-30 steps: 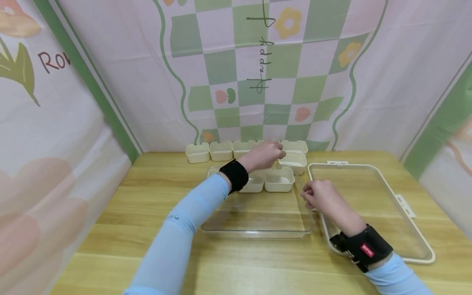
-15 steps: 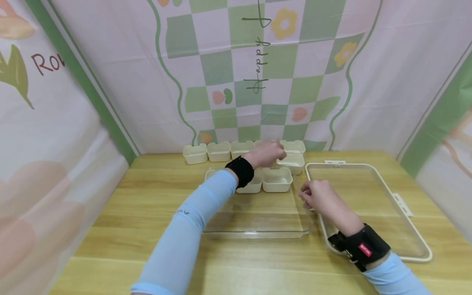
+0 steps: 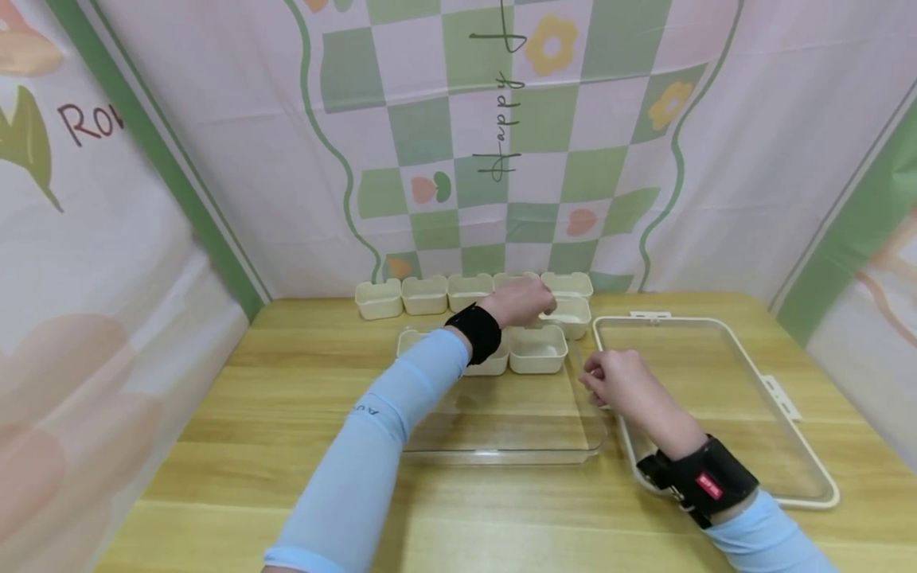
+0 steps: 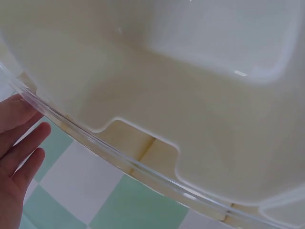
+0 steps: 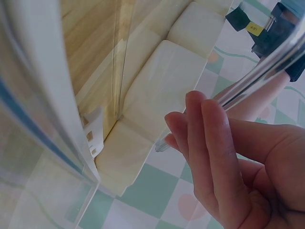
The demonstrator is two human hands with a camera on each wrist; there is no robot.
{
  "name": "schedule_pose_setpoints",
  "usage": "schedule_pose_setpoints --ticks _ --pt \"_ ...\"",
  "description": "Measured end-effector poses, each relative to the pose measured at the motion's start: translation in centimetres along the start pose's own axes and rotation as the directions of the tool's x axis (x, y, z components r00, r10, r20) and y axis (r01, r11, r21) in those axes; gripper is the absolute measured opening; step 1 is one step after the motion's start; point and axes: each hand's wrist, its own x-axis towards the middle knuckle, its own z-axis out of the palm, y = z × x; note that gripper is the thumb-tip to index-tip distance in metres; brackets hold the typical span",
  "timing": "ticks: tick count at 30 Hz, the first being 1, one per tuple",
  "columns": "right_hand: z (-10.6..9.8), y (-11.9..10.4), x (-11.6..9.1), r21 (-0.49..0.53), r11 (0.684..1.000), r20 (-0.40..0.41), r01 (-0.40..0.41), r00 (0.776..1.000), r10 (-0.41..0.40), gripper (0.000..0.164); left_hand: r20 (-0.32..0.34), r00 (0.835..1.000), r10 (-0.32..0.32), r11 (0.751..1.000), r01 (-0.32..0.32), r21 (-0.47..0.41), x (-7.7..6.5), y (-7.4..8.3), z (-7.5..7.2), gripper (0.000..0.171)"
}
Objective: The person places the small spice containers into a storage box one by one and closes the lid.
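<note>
Clear box (image 3: 501,456): we see it on the desk (image 3: 215,446), with a front row of cream tubs (image 3: 539,354) across its far end.
Left hand (image 3: 519,301): it reaches over the box from the left, towards the far right corner; the corner tub (image 3: 575,318) lies just right of its fingertips.
Left grip: narrow, beside the clear rim in the left wrist view, some fingers loosely spread; we cannot tell whether it pinches the rim.
Right hand (image 3: 619,378): it is at the box's right side, between the box and the lid (image 3: 716,390).
Right grip: narrow, fingers bent at the box's rim, which we judge it to be pinching.
Side rim: it runs from near to far, so we read the right hand as partway along it and the left as beyond.
Back row of tubs (image 3: 425,296): the left hand is nearer to it than the right.
Box's long axis: foreshortened, so we cannot tell.
</note>
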Motion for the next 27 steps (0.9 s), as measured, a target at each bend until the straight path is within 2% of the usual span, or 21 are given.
schedule_pose_setpoints --ticks 4,9,17,27 --pt "0.03 -0.08 -0.04 -0.004 1.0 -0.011 0.005 1.0 -0.005 0.009 0.026 0.999 -0.021 1.0 0.021 -0.008 0.2 0.02 0.26 0.018" --pt "0.05 -0.11 -0.05 -0.008 1.0 -0.01 0.01 1.0 -0.01 0.01 0.05 0.998 -0.031 0.999 0.033 -0.037 0.39 0.08 0.56 0.018" --pt "-0.18 -0.09 -0.17 -0.036 0.999 0.007 -0.002 1.0 0.002 0.011 0.04 0.999 -0.006 0.998 0.009 -0.061 0.66 0.16 0.45 0.021" --pt "-0.18 -0.25 -0.22 -0.052 0.999 0.007 0.011 1.0 -0.01 0.01 0.057 0.997 -0.049 0.995 0.053 -0.079 0.43 0.61 0.12 0.034"
